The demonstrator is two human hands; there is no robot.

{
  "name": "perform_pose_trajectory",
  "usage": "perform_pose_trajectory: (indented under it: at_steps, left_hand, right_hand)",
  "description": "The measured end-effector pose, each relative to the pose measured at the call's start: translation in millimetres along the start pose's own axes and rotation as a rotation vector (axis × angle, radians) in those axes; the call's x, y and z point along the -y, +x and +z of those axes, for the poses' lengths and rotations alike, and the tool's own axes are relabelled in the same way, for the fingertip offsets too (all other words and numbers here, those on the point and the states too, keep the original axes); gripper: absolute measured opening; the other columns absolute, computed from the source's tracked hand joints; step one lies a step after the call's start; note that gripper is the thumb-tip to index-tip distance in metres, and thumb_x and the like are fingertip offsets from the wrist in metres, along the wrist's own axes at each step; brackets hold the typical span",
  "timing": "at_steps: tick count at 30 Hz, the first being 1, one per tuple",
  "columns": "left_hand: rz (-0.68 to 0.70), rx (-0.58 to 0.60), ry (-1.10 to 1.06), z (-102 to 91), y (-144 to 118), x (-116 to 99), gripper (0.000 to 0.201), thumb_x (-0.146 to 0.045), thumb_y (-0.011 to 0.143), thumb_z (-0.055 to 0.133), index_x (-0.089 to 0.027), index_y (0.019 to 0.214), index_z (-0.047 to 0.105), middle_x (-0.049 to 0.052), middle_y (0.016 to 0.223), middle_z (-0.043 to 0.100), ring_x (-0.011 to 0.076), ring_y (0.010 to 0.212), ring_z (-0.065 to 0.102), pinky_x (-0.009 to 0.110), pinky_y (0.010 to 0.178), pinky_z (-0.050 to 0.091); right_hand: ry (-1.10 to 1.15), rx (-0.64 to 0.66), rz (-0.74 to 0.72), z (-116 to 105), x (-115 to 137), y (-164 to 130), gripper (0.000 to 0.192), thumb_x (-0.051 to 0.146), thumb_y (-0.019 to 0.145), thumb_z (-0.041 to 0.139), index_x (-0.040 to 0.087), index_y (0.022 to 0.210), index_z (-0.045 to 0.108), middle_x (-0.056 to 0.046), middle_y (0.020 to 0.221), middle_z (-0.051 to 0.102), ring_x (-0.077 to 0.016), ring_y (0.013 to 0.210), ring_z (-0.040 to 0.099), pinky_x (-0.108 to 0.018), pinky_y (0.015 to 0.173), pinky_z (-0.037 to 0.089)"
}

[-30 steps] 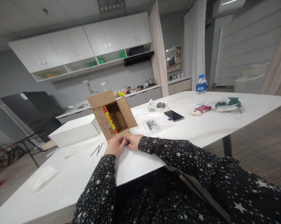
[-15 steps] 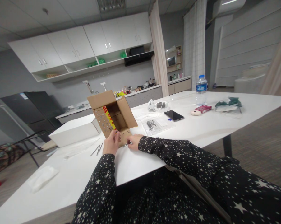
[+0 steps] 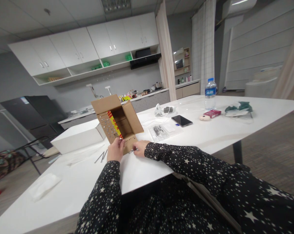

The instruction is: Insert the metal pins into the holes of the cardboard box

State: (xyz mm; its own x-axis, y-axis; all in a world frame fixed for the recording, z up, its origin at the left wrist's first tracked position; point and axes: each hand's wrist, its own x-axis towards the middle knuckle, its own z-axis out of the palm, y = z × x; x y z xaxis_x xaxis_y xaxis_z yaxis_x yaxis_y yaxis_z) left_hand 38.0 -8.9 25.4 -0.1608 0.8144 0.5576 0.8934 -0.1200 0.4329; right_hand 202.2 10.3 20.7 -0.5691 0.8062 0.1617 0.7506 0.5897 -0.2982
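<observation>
Touching the cardboard box (image 3: pixel 117 122), both hands: left (image 3: pixel 115 149), right (image 3: pixel 140 148).

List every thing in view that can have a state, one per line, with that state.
Cardboard box: open, flaps up, tipped on its side.
White box: shut, lying flat.
Water bottle: upright, capped.
Phone: lying flat, screen dark.
Left hand: fingertips at the cardboard box's front edge, pinching something small.
Right hand: resting on the table, fingers on a small metal piece.
</observation>
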Motion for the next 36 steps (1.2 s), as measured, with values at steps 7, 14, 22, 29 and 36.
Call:
perform_pose_trajectory:
  at_steps: [7, 14, 22, 29, 36]
  left_hand:
    - [-0.003, -0.026, 0.202, 2.1, 5.7, 12.6, 0.032, -0.046, 0.085, 0.04, -0.023, 0.085, 0.062, 0.007, 0.088, 0.072, 0.0225, 0.082, 0.065, 0.029, 0.069, 0.045]
    - [-0.003, -0.045, 0.226, 6.3, 7.5, 20.1, 0.03, -0.042, 0.085, 0.042, -0.024, 0.092, 0.065, 0.007, 0.093, 0.072, 0.0238, 0.085, 0.065, 0.032, 0.075, 0.046]
    - [-0.032, -0.069, 0.238, 4.2, 4.9, 15.4, 0.029, -0.042, 0.084, 0.042, -0.024, 0.089, 0.065, 0.008, 0.089, 0.072, 0.0245, 0.081, 0.065, 0.033, 0.071, 0.046]
    - [-0.032, -0.053, 0.264, 2.4, 5.1, 14.7, 0.031, -0.044, 0.085, 0.04, -0.023, 0.089, 0.063, 0.009, 0.088, 0.072, 0.0242, 0.077, 0.064, 0.033, 0.068, 0.044]
    - [0.019, -0.012, 0.288, 3.8, 7.0, 18.3, 0.033, -0.043, 0.085, 0.041, -0.022, 0.089, 0.066, 0.009, 0.087, 0.072, 0.0239, 0.079, 0.064, 0.033, 0.07, 0.045]
  right_hand:
    - [0.012, 0.005, -0.045, -0.4, -3.3, -0.9, 0.029, 0.035, 0.077, 0.05, 0.024, 0.1, 0.064, -0.007, 0.098, 0.068, -0.0235, 0.09, 0.062, -0.031, 0.07, 0.045]
    - [0.024, -0.007, -0.079, 6.6, -9.8, 5.0, 0.03, 0.035, 0.076, 0.051, 0.024, 0.101, 0.063, -0.007, 0.098, 0.068, -0.0241, 0.09, 0.062, -0.031, 0.068, 0.045]
    - [0.016, -0.01, -0.063, 2.0, -6.0, 1.1, 0.028, 0.033, 0.077, 0.05, 0.024, 0.099, 0.064, -0.007, 0.098, 0.068, -0.0235, 0.09, 0.062, -0.031, 0.069, 0.045]
    - [0.017, -0.009, -0.039, 2.3, -4.6, 1.1, 0.027, 0.034, 0.076, 0.051, 0.024, 0.098, 0.064, -0.006, 0.097, 0.068, -0.0239, 0.09, 0.063, -0.031, 0.07, 0.045]
    - [0.022, -0.012, -0.071, 7.7, -9.7, 6.2, 0.029, 0.036, 0.077, 0.051, 0.024, 0.1, 0.064, -0.008, 0.099, 0.068, -0.0249, 0.091, 0.063, -0.032, 0.069, 0.046]
